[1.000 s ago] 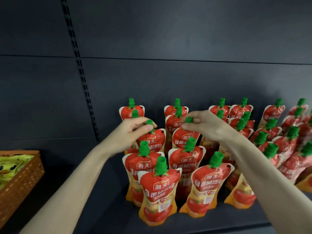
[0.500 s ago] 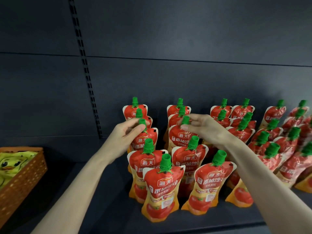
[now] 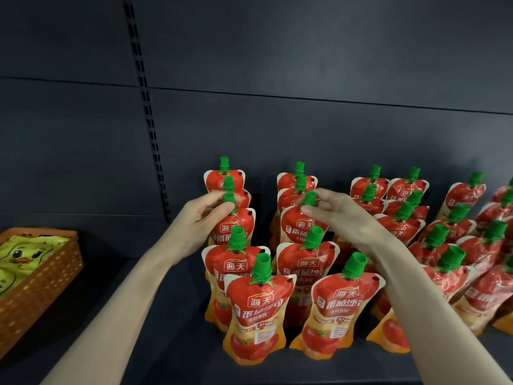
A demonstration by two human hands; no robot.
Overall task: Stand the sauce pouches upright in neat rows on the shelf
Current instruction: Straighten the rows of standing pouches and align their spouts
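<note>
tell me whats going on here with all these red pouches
A person is tidying sauce pouches on a dark shelf. The left hand pinches the green cap of a leftmost-row pouch, and the right hand pinches the cap of a second-row pouch. Both rows stand upright, while the pouches further right lean. An orange basket sits at the left.

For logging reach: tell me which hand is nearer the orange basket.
Left. The left hand pinches a pouch cap in the row closest to the orange basket; the right hand pinches a cap one row farther right.
</note>
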